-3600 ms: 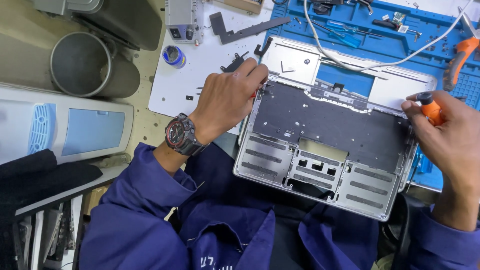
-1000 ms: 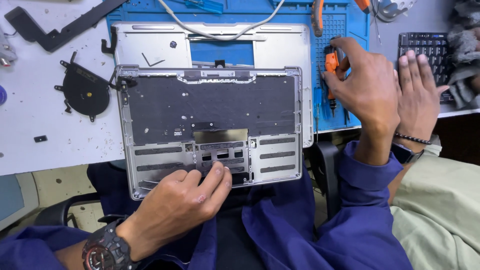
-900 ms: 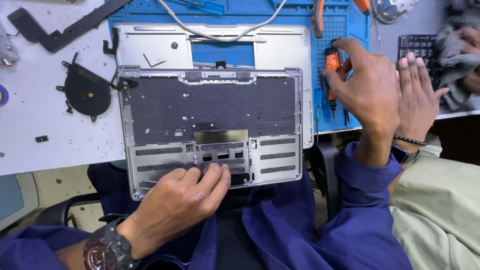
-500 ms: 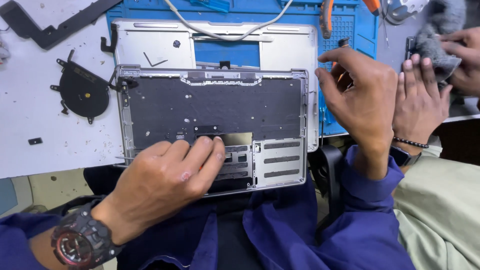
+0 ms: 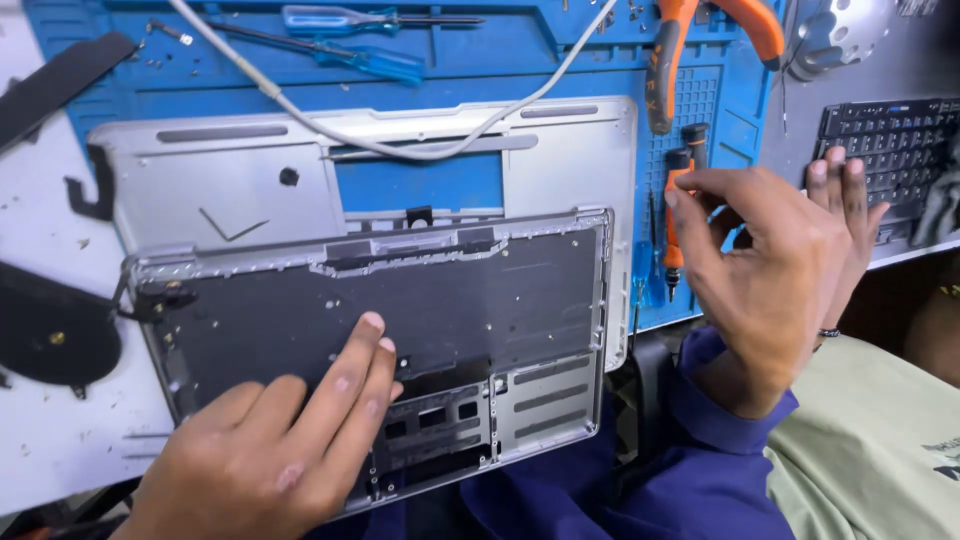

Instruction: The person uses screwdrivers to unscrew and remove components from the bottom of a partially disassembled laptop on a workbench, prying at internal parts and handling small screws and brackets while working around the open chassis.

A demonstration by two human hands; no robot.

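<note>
Left hand point(image 5: 270, 450) lies flat, fingers spread, on the laptop case point(image 5: 400, 330); right hand point(image 5: 770, 270), loosely curled and empty, hovers just right of the upright orange screwdriver point(image 5: 675, 215).

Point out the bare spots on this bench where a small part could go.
Bare white bench lies left of the laptop shell, below the black fan. Blue mat shows inside the lid's cutout. The mat's top edge is crowded with screwdrivers and pliers; the right hand blocks the orange screwdriver.
</note>
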